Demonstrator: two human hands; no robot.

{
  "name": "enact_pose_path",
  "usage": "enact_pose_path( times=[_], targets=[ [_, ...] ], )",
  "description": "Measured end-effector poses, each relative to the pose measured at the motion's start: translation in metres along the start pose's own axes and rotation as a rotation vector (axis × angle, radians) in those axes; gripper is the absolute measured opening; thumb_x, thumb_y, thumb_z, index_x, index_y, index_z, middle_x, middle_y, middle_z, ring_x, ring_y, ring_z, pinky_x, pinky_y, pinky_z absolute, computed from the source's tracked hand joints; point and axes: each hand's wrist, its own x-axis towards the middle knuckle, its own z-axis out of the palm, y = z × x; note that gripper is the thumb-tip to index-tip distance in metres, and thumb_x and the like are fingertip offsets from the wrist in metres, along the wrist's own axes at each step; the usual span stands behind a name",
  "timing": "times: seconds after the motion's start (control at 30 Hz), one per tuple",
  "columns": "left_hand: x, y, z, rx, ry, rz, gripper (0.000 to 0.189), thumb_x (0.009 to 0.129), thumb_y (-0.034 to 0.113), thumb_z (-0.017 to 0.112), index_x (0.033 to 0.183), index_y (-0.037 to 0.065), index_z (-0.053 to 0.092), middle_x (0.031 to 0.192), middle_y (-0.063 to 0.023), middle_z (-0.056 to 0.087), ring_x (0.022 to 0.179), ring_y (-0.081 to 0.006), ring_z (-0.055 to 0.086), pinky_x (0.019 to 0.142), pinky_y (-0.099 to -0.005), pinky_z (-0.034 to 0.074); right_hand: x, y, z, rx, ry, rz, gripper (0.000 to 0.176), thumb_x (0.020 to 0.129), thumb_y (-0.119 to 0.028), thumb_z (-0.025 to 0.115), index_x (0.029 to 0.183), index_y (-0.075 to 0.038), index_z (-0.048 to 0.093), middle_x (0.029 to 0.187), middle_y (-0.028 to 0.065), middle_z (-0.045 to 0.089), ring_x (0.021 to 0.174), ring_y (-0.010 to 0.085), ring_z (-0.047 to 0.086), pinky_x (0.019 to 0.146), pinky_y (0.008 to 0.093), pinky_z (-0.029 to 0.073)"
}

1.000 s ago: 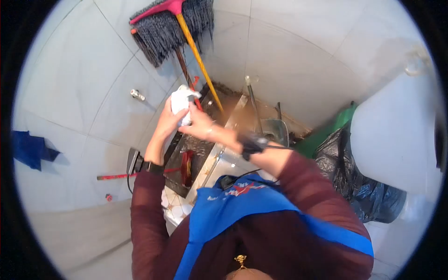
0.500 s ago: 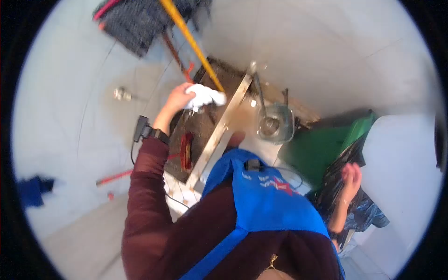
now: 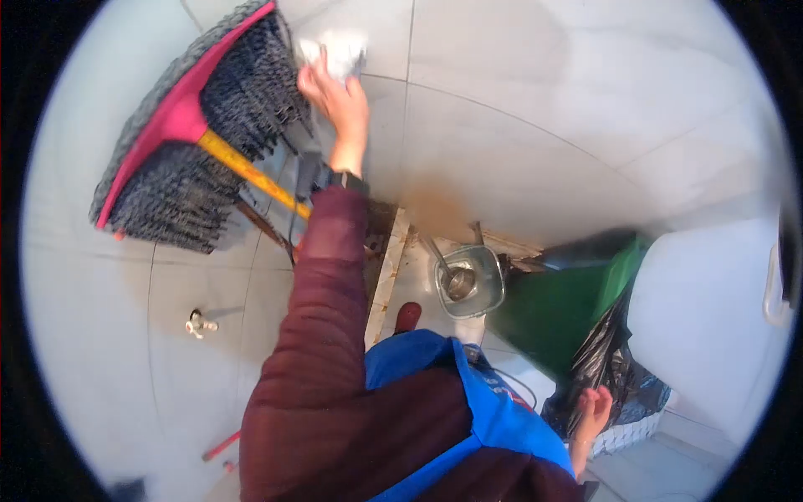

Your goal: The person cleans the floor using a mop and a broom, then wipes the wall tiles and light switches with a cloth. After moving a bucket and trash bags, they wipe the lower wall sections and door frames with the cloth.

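Observation:
My left hand (image 3: pixel 339 105) is raised against the tiled wall, its fingers pressing a bunched white cloth (image 3: pixel 337 52) onto the tiles. To its left hangs a mop (image 3: pixel 180 113) with dark grey strands, a pink head and a yellow handle, which passes behind my sleeved forearm. My right hand (image 3: pixel 592 410) is low on the right, its fingers loosely bent and apart with nothing visible in them. A black plastic bag (image 3: pixel 606 351) is close beside that hand.
A grey bucket (image 3: pixel 493 301) with a metal dipper (image 3: pixel 458 283) inside stands on the floor. Right of it is a green bin (image 3: pixel 544 314). A tap (image 3: pixel 199 325) sticks out of the left wall. A large white surface (image 3: pixel 711 309) rises at the right.
My left hand has moved up with the white cloth, from above the dark basin area to the wall beside the mop head. The view has shifted, and my right hand appears lower.

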Motion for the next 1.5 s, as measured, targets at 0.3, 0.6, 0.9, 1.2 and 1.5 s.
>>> enact_pose_path(
  times=[0.3, 0.6, 0.9, 1.2, 1.5],
  targets=[
    [-0.144, -0.012, 0.005, -0.099, -0.477, -0.673, 0.055, 0.07, 0.001, 0.062, 0.12, 0.001, 0.039, 0.111, -0.0215, 0.038, 0.107, -0.037, 0.041, 0.092, -0.0436, 0.034, 0.013, -0.022, 0.017, 0.002, 0.041, 0.049, 0.03, 0.086, -0.009, 0.055, 0.113, -0.004, 0.046, 0.089, 0.0049, 0.059, 0.07, 0.0104, 0.055, 0.062, 0.021, 0.044],
    [-0.002, 0.075, 0.013, -0.185, -0.116, 0.272, 0.058, 0.057, 0.003, 0.065, 0.112, 0.012, 0.051, 0.105, -0.017, 0.043, 0.1, -0.0359, 0.041, 0.086, -0.0442, 0.036, 0.029, -0.032, 0.037, 0.008, -0.011, -0.012, 0.029, 0.087, -0.01, 0.054, 0.113, -0.003, 0.047, 0.092, 0.0056, 0.059, 0.071, 0.011, 0.056, 0.065, 0.0219, 0.045],
    [-0.012, 0.024, -0.031, 0.021, -0.725, 0.302, 0.049, 0.059, 0.001, 0.063, 0.107, 0.01, 0.055, 0.107, -0.0118, 0.048, 0.099, -0.0334, 0.045, 0.087, -0.0426, 0.04, 0.022, -0.003, 0.029, 0.055, 0.052, 0.013, 0.032, 0.086, -0.015, 0.058, 0.113, -0.003, 0.046, 0.089, 0.0038, 0.058, 0.068, 0.0086, 0.054, 0.06, 0.0197, 0.043],
    [0.198, 0.178, 0.029, -0.168, 0.264, 0.547, 0.055, 0.072, 0.025, 0.062, 0.121, 0.005, 0.045, 0.126, -0.0189, 0.042, 0.115, -0.0386, 0.038, 0.099, -0.0484, 0.025, 0.029, -0.023, 0.06, 0.167, 0.058, -0.096, 0.03, 0.086, -0.008, 0.052, 0.115, -0.002, 0.045, 0.09, 0.0066, 0.059, 0.07, 0.0112, 0.055, 0.065, 0.0223, 0.045],
    [-0.002, 0.116, 0.034, -0.152, -0.808, 1.45, 0.039, 0.077, 0.017, 0.053, 0.115, 0.019, 0.052, 0.131, -0.001, 0.043, 0.117, -0.0204, 0.042, 0.098, -0.0473, 0.033, -0.009, 0.025, 0.028, 0.227, 0.242, -0.06, 0.029, 0.085, -0.003, 0.049, 0.114, -0.002, 0.045, 0.089, 0.0073, 0.059, 0.069, 0.0108, 0.056, 0.063, 0.0216, 0.046]
  ],
)
